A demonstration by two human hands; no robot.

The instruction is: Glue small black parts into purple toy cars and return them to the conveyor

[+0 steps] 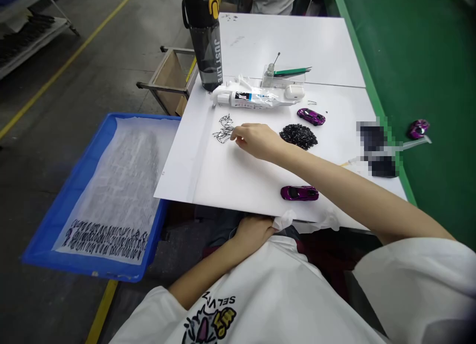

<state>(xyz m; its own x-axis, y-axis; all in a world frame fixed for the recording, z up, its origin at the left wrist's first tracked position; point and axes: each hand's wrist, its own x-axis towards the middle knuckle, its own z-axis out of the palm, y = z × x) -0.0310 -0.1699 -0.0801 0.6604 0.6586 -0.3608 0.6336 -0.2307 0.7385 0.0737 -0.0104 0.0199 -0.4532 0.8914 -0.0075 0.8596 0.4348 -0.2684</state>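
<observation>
My right hand [256, 140] reaches across the white table with its fingers curled into a pinch. Its fingertips are at the edge of a loose cluster of thin black curved pieces [223, 132]; whatever they hold is too small to make out. Beside its wrist lies a heap of small black parts [298, 136]. A purple toy car [311, 116] is behind that heap, and another purple toy car [299, 193] lies near the front edge. Low at the table's edge, my left hand [255, 231] rests by a crumpled white tissue [284, 220], its fingers mostly hidden.
A blue tray [84, 168] with paper and rows of black pieces stands left. On the table are a water bottle [206, 46], a white tube [253, 98], a white case [294, 91] and green tweezers [292, 72]. A purple car [418, 129] sits on the green surface, right.
</observation>
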